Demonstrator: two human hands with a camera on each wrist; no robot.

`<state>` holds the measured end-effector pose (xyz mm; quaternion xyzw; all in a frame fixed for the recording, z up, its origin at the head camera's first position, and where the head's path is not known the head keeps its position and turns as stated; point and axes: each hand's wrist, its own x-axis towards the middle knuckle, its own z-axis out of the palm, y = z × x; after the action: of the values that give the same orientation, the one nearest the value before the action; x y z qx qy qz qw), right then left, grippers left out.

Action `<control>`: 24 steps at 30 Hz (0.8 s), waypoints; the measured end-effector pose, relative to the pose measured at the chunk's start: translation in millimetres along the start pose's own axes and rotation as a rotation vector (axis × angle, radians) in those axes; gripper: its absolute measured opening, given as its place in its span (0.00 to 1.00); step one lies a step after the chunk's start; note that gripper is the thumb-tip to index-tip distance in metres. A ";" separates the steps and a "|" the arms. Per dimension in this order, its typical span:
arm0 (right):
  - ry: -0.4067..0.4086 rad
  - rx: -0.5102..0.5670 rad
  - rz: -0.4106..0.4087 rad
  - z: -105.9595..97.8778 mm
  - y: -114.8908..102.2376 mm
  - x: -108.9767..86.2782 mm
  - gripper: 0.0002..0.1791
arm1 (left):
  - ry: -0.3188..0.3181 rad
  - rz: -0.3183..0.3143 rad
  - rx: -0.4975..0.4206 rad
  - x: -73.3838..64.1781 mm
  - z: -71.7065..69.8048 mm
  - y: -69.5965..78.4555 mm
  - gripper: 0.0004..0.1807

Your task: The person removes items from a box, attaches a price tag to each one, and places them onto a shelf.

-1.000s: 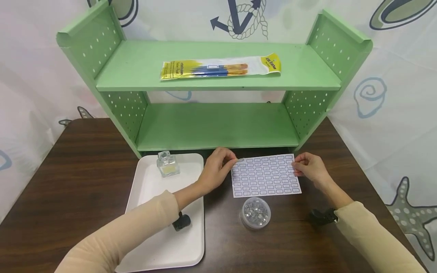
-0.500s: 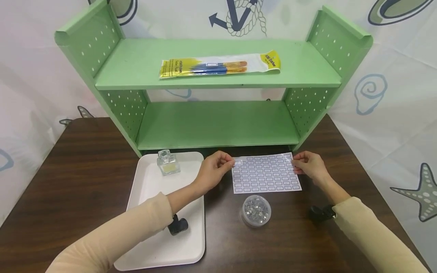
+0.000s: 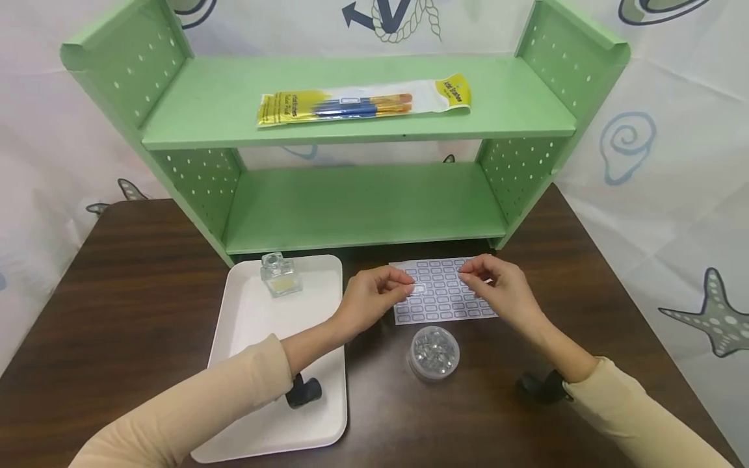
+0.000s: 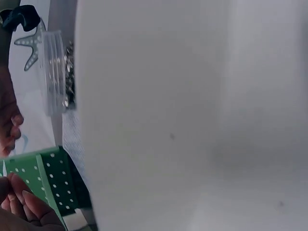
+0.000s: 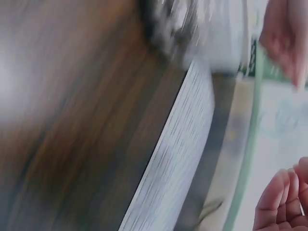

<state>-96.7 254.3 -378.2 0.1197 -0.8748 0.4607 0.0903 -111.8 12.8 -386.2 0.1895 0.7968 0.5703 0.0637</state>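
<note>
Pinching hand, left [image 3: 371, 298]: held one loose label [image 3: 419, 289] by its end, between thumb and fingertips, above the sheet.
Facing hand, right [image 3: 504, 289]: grasped nothing visible; fingers were loosely bent over the sheet, contact undetermined.
Label sheet [image 3: 435, 303]: lay on the table [image 3: 421, 422] in front of the green shelf [image 3: 363, 201], nearer the table's right edge than the white tray [image 3: 251, 325] was.
Label risk: if adhesive-backed, as judged likely, it could have curled or stuck to skin or sheet; cause, a one-ended grip held low.
Tub risk: the clear tub [image 3: 430, 377] stood just beside the sheet's near edge; a lowered wrist could have knocked it and spilled the clear gems, its lid being unconfirmed.
Head view: showed the label's printed face, which neither wrist view did.
Left wrist view: showed a pale sliver at the left fingertips, probably the label edge-on, and the tub's side wall.
Right wrist view: blurred; sheet seen at a low angle, label not identifiable.
</note>
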 end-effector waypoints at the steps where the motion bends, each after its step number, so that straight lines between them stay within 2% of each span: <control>1: -0.016 0.010 -0.019 5.0 -5.9 -1.8 0.03 | -0.009 0.007 0.010 -1.4 1.0 1.4 0.06; 7: -0.075 0.041 -0.040 22.3 -24.6 -14.6 0.03 | -0.056 0.021 0.058 -8.5 6.7 9.0 0.04; 11: -0.098 0.014 -0.057 22.5 -28.4 -24.4 0.05 | -0.109 0.027 0.077 -13.9 9.7 12.5 0.03; 15: -0.151 -0.015 -0.116 20.8 -30.8 -36.5 0.08 | -0.181 0.033 0.116 -22.3 12.1 16.8 0.02; 18: -0.181 -0.065 -0.192 21.5 -30.2 -47.5 0.11 | -0.238 0.059 0.201 -30.0 14.7 18.8 0.02; 24: -0.178 -0.200 -0.313 27.2 -26.1 -70.4 0.16 | -0.298 0.181 0.408 -44.8 21.3 17.5 0.05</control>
<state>-23.2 226.4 -391.8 0.2849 -0.8914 0.3395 0.0948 -59.8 19.7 -382.3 0.3509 0.8569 0.3669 0.0896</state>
